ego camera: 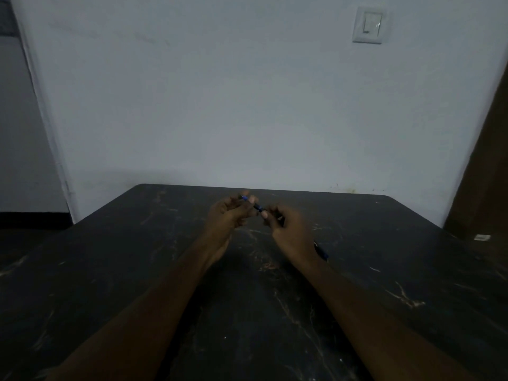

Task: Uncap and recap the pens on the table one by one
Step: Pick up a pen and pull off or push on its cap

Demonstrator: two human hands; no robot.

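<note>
Both my hands are raised over the far middle of the dark table (137, 270). Between them runs a slim dark pen with blue parts (258, 207). My left hand (228, 213) pinches its blue far end between fingertips. My right hand (286, 229) grips the near end, which is hidden in the fingers. In the dim light I cannot tell whether the cap is on or off. A second dark and blue pen (321, 250) lies on the table just right of my right wrist, partly hidden by it.
The table is black with pale scratches and ends at a white wall. A light switch (368, 24) sits high on the wall. A brown door or panel (483, 160) stands at the right, with a small white item (482, 237) by the table's right edge.
</note>
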